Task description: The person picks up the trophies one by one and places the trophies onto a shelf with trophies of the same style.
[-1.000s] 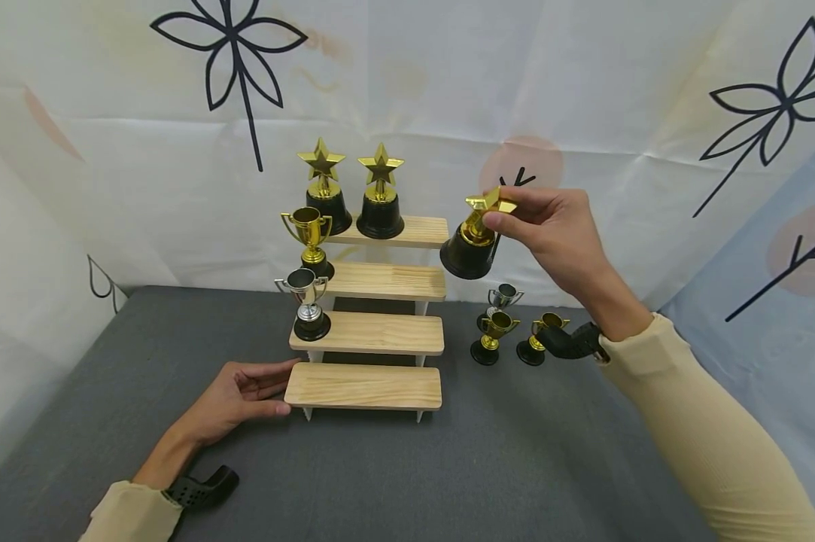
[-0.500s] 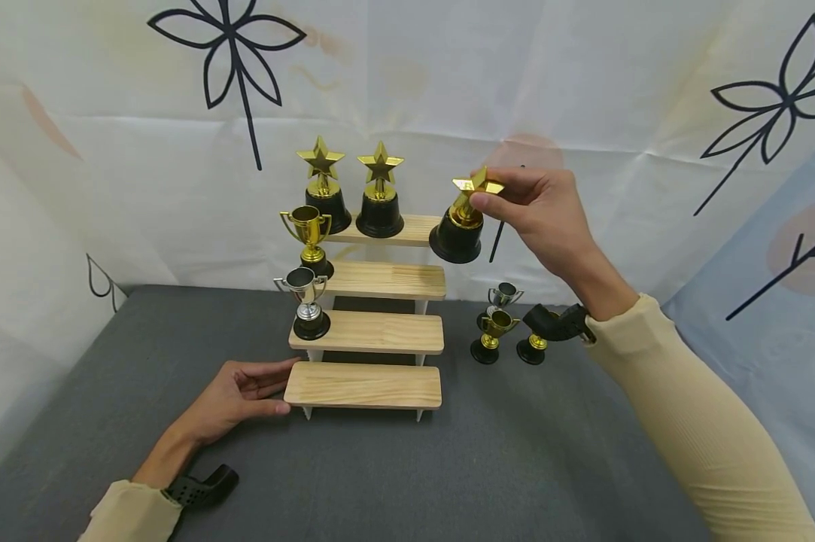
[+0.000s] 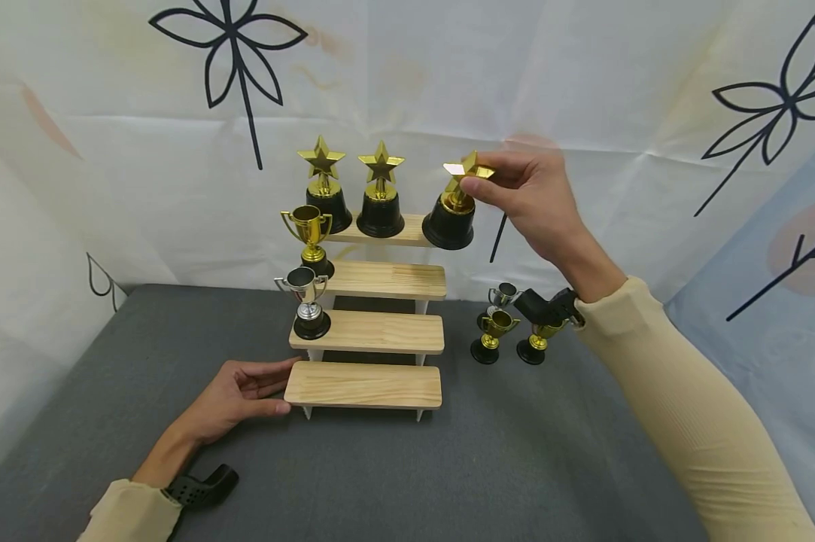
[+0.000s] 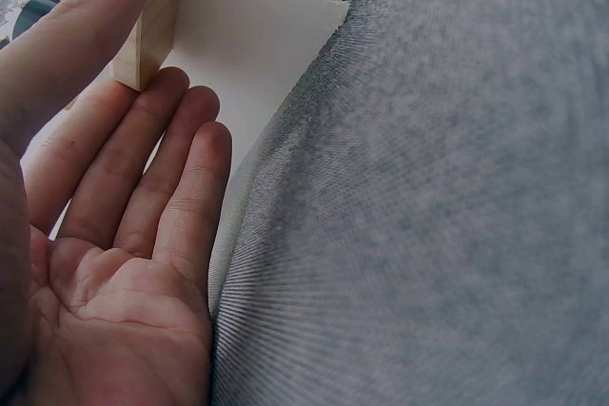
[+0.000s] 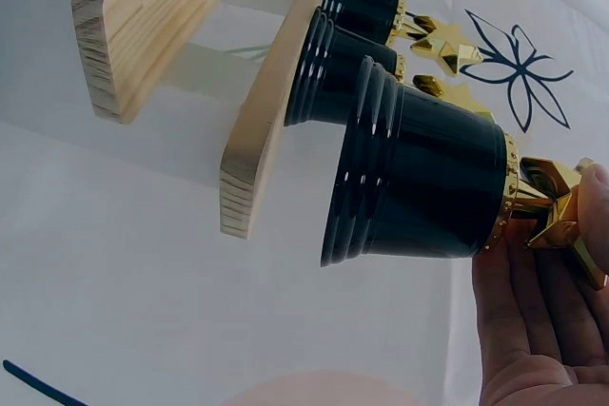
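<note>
With thumb and fingers my right hand (image 3: 541, 199) pinches the gold star of a star trophy (image 3: 450, 223), slightly tilted, at the right end of the top step. In the right wrist view its black base (image 5: 428, 173) is close over the edge of the top step (image 5: 252, 164). My left hand (image 3: 224, 403) rests at the left end of the wooden four-step display stand (image 3: 363, 385); the left wrist view shows its straight fingers (image 4: 171, 149) against the board's end. Two star trophies stand on the top step, the nearer one (image 3: 381, 199) at its middle.
A gold cup trophy (image 3: 309, 233) stands on the second step from the top, a silver cup trophy (image 3: 308, 301) below it. On the grey table (image 3: 515, 452), right of the stand, are two gold cups and a silver cup (image 3: 503, 295). A white cloth backdrop (image 3: 421, 68) hangs behind.
My right hand has carried the star trophy left and slightly up, from beside the stand to the right end of the top step. My left hand has stayed put.
</note>
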The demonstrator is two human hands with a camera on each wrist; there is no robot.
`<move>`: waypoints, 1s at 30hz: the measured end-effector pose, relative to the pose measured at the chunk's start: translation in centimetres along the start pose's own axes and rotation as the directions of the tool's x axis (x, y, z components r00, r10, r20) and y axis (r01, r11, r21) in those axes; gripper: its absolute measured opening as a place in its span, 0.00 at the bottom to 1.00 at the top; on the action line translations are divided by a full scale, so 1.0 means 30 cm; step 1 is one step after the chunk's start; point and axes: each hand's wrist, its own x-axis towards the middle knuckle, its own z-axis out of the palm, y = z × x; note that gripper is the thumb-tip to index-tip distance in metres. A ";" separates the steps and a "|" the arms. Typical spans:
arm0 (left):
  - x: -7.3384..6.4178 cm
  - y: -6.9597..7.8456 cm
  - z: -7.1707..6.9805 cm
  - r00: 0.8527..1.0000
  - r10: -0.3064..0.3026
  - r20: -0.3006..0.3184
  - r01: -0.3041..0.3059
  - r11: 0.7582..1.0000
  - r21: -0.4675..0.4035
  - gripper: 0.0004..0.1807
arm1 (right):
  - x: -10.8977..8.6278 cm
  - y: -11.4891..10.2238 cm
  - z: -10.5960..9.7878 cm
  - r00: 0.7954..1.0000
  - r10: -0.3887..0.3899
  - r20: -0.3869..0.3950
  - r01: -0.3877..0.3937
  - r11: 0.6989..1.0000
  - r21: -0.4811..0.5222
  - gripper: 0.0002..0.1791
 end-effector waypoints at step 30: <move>0.002 0.005 0.003 1.000 -0.004 -0.001 0.004 1.000 0.006 0.36 | 0.083 0.051 0.040 0.989 0.143 -0.023 -0.144 0.985 -0.098 0.18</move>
